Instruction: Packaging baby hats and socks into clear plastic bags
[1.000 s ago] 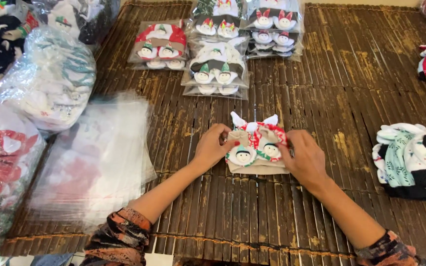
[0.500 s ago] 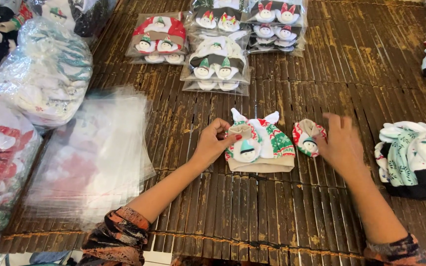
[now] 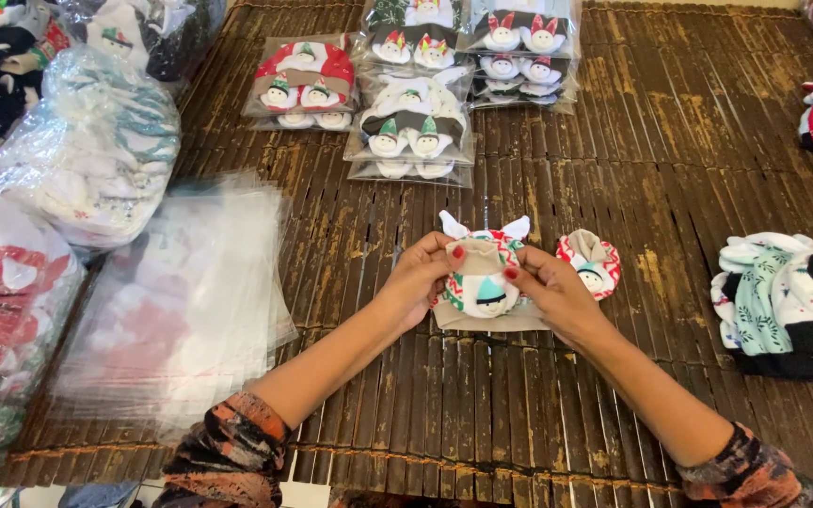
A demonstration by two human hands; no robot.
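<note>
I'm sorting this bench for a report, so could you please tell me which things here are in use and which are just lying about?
In hand:
- left hand and right hand, both on the small stack of folded socks
- rolled sock just beside the right hand

Lying about:
- pile of clear bags
- packed sock bundles
- loose socks
- slatted mat

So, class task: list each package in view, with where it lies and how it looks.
Three flat clear packets: mat's far middle, holding snowman-faced socks.
Empty clear bags: loose stack, left of the left hand.
Bulging clear sacks: far left, filled with white, red and dark socks.
</note>
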